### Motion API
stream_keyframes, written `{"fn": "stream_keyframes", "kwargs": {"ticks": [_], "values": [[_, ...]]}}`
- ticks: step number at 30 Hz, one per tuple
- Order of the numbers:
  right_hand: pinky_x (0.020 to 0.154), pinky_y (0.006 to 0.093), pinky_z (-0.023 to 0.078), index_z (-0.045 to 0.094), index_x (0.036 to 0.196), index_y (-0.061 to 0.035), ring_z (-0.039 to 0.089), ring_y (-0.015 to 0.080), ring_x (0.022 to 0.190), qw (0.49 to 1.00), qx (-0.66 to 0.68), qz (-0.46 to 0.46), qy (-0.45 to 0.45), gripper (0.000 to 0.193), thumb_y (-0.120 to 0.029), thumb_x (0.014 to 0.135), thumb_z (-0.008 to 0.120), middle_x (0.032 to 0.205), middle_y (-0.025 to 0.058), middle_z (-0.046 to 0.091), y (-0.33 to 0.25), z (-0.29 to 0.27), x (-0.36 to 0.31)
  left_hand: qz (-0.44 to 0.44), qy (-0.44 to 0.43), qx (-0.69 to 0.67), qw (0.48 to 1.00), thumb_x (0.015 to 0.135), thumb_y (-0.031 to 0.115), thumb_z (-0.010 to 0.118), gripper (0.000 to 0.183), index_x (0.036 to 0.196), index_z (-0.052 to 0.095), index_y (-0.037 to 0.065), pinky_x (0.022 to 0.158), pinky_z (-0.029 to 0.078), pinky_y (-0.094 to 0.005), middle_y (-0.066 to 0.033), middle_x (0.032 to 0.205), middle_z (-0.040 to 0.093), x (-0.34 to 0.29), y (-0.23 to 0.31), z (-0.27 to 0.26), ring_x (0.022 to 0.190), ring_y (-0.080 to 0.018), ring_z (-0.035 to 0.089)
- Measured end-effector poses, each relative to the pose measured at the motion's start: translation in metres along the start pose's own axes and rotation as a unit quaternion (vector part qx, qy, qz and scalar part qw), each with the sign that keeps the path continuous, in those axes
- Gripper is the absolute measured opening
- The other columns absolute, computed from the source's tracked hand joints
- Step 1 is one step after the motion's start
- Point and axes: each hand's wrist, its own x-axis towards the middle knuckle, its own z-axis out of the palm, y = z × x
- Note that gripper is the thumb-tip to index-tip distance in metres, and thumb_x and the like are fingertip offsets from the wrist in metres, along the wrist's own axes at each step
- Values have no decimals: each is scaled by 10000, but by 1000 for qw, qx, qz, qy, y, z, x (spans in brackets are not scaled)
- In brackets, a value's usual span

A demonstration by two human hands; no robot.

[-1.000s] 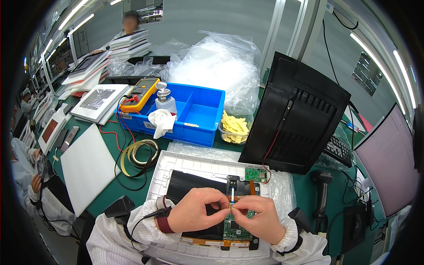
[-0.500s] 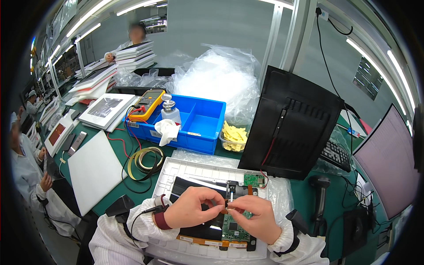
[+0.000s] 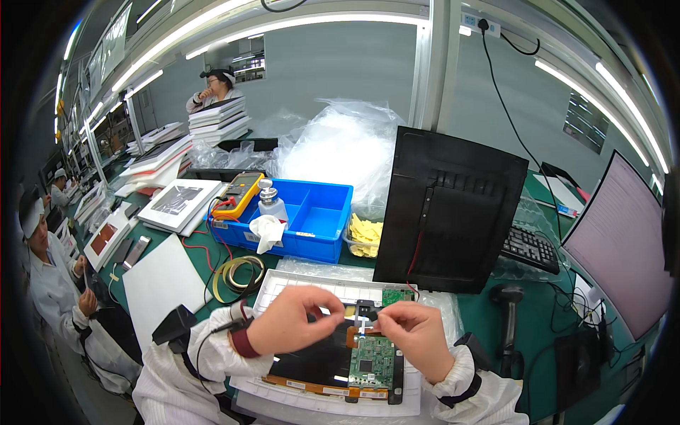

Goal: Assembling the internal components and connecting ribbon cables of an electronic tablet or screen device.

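Above a shallow, ridged white plastic shell (image 3: 273,285), the left hand (image 3: 294,322) is curled, thumb and forefinger close together; whether anything is between them, I cannot tell. The right hand (image 3: 414,336) narrows to a pinch beside a small dark piece (image 3: 374,314), its hold unclear. Just below, a flat, rectangular green circuit board (image 3: 373,358) lies in the shell, near a glossy black sheet (image 3: 312,368). Compared with half a second ago, the fingertips have parted and more board shows.
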Motion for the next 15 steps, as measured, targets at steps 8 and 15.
{"fn": "stream_keyframes", "kwargs": {"ticks": [8, 15], "values": [[548, 181, 419, 636, 838, 17, 521, 47, 597, 989, 42, 17, 142, 111, -73, 807, 578, 731, 44, 631, 5, -35, 24, 104, 205, 193, 954, 714, 74, 586, 104, 742, 607, -23, 569, 470, -269, -105, 643, 608, 135, -78, -12, 576, -169, 592], [538, 178, 409, 633, 816, 25, 515, 44, 588, 990, -8, 10, 141, 100, -59, 799, 582, 729, 35, 627, 18, -32, 30, 70, 251, 311, 914, 705, 69, 562, 179, 850, 646, 6, 605, 481, -297, -161, 705, 620, 174, -136, -9, 634, -260, 614]]}}
